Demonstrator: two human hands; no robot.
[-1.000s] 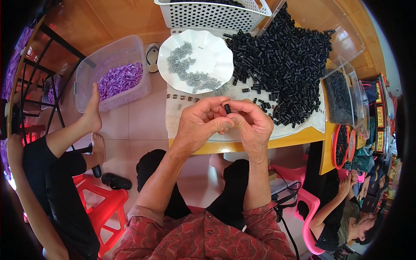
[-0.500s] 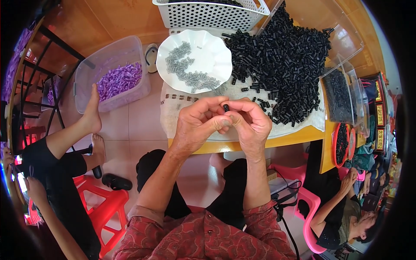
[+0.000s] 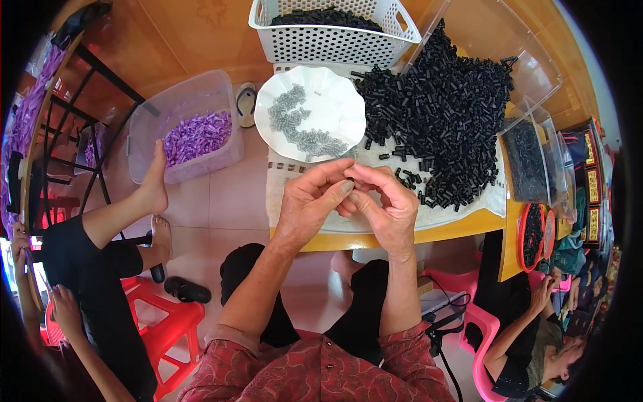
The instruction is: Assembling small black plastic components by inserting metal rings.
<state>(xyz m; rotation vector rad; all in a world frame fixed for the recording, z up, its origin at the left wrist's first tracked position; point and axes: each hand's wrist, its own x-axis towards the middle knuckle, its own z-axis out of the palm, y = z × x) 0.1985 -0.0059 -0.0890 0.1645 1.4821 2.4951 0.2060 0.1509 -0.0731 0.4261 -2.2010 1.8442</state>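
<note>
Over the table's near edge, my left hand (image 3: 306, 204) and my right hand (image 3: 387, 206) meet fingertip to fingertip. Both are closed in a pinch around a small black cylindrical part (image 3: 350, 179), mostly covered by the fingers. Just beyond them stands a white scalloped plate (image 3: 338, 100) bearing small clear-grey pieces that look like springs (image 3: 318, 142). To the right of the plate spreads a large heap of black cylindrical parts (image 3: 455, 114), with a few loose ones near my right hand.
A white perforated basket (image 3: 335, 48) of black parts stands at the back. Clear bins (image 3: 529, 157) and a red tray (image 3: 523, 231) line the right side. Leftward on the floor are a tub (image 3: 201, 175) of purple pieces and a red stool (image 3: 171, 328). People sit at both sides.
The whole view has shifted, so the table sits lower in it. My fingers have closed further over the black part, which shows less than before.
</note>
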